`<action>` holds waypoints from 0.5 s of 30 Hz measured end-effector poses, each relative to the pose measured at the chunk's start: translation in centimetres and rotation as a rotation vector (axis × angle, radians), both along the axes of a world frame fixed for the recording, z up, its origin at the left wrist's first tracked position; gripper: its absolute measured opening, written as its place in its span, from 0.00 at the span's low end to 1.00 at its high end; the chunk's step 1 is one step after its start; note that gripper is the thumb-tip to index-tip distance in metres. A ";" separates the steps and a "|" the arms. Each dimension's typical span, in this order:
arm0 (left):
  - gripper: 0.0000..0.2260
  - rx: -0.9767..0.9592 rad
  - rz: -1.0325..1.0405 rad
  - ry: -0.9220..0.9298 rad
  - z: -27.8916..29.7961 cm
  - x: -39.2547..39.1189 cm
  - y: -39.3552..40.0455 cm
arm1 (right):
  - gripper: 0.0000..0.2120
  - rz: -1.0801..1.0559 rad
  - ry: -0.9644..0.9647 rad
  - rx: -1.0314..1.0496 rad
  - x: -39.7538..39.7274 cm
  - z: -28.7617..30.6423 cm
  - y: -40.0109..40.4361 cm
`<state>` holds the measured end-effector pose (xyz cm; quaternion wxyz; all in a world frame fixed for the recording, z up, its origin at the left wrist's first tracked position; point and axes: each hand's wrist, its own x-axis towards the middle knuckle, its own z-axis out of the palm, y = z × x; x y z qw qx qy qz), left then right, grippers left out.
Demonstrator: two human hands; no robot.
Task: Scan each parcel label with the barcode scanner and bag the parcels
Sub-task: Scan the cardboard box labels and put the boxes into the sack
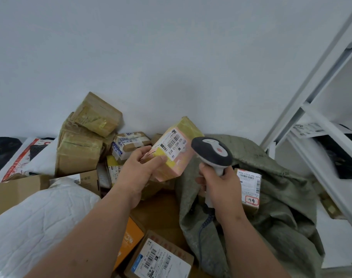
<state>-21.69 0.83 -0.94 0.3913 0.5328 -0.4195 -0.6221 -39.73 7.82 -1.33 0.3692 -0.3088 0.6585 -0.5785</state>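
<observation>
Mid-scan on 1 parcel here. Left hand (140, 169) grips the pink box (176, 151) from below, label (174, 144) tilted up, held above the heap just left of the sack (271, 197). Right hand (221, 189) is wrapped round the scanner (212, 152) handle, head right beside the label. Can't tell if the trigger's pressed. Next I'd guess: aim at the barcode, then drop the box in the sack, where 1 parcel already sits.

Far above the fingers, a plain pale wall (151, 57). Off to their right, a white metal shelf rack (319, 125) leaning across the corner, holding a printed paper sheet (308, 129) and something dark, unclear.
</observation>
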 end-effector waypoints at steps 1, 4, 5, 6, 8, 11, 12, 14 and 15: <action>0.25 0.006 -0.025 0.001 0.1 -0.5 0.0 | 0.05 -0.048 -0.028 0.003 -0.4 -0.2 -0.1; 0.21 0.026 -0.110 -0.019 0.6 -2.5 0.4 | 0.07 -0.167 -0.139 0.018 -1.7 -0.9 0.1; 0.18 0.030 -0.139 -0.047 0.6 -3.2 0.5 | 0.07 -0.196 -0.186 0.025 -2.1 -1.2 0.3; 0.15 0.038 -0.169 -0.076 0.6 -4.0 0.6 | 0.08 -0.221 -0.226 0.030 -2.6 -1.4 0.5; 0.13 0.070 -0.252 -0.125 0.7 -5.6 0.9 | 0.10 -0.257 -0.250 0.033 -3.4 -1.9 0.7; 0.17 0.077 -0.411 -0.238 0.3 -8.3 1.2 | 0.16 -0.315 -0.236 0.018 -4.9 -2.5 1.2; 0.18 0.069 -0.444 -0.265 0.2 -9.2 1.3 | 0.18 -0.338 -0.239 0.016 -5.5 -2.7 1.3; 0.20 0.046 -0.517 -0.332 0.1 -11.0 1.2 | 0.22 -0.373 -0.253 0.044 -6.8 -3.1 1.5; 0.21 0.026 -0.557 -0.379 0.0 -11.7 1.0 | 0.23 -0.382 -0.258 0.061 -7.5 -3.3 1.6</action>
